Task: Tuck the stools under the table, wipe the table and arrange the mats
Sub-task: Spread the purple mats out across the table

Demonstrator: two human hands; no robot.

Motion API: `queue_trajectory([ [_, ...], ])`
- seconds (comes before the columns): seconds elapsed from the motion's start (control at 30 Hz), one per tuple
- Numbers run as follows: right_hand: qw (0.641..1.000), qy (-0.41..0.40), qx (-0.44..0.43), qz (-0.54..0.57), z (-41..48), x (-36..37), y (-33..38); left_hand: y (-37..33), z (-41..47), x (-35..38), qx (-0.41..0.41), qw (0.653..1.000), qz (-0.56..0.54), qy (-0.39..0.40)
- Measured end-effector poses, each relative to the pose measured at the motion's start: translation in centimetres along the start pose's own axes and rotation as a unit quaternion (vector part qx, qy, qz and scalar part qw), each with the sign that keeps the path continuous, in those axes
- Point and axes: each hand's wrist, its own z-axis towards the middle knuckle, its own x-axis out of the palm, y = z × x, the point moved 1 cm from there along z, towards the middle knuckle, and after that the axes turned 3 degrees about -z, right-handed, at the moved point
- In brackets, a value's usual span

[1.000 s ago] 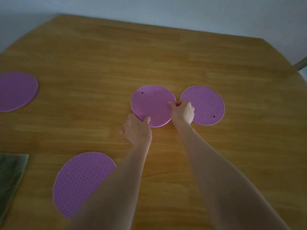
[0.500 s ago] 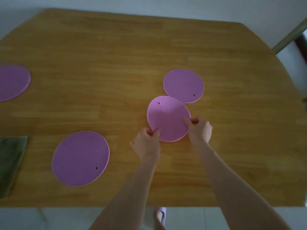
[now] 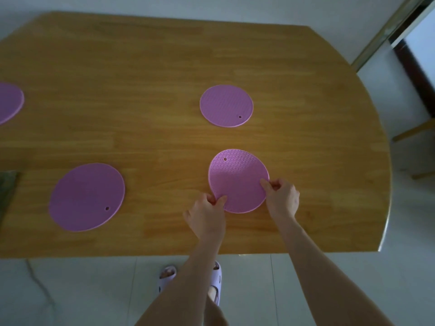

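Several round purple mats lie on the wooden table (image 3: 164, 67). I hold the near-right mat (image 3: 236, 177) by its near rim with both hands. My left hand (image 3: 207, 214) pinches its lower left edge, and my right hand (image 3: 282, 198) pinches its right edge. This mat sits low over the table near the front edge. A second mat (image 3: 226, 105) lies flat farther back. A larger mat (image 3: 87, 196) lies flat at the near left. Another mat (image 3: 9, 102) is cut off by the left edge of the view.
A dark green cloth (image 3: 7, 191) lies at the table's left edge. Wooden stool legs (image 3: 414, 132) show on the floor beyond the table's right side. A metal door frame (image 3: 388, 29) stands at the far right. My slippered feet (image 3: 211, 281) are on the tiled floor below the front edge.
Both hands have pulled the held mat away from the second mat, toward the table's near edge. The view has drawn back, so the front edge and floor now show.
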Motion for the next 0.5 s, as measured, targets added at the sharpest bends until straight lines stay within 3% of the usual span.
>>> queue_trajectory([
  [0.5, 1.0, -0.001, 0.005, -0.02, -0.3, -0.6, -3.1, 0.8, -1.9, 1.4, -0.005, 0.999, 0.038, 0.008],
])
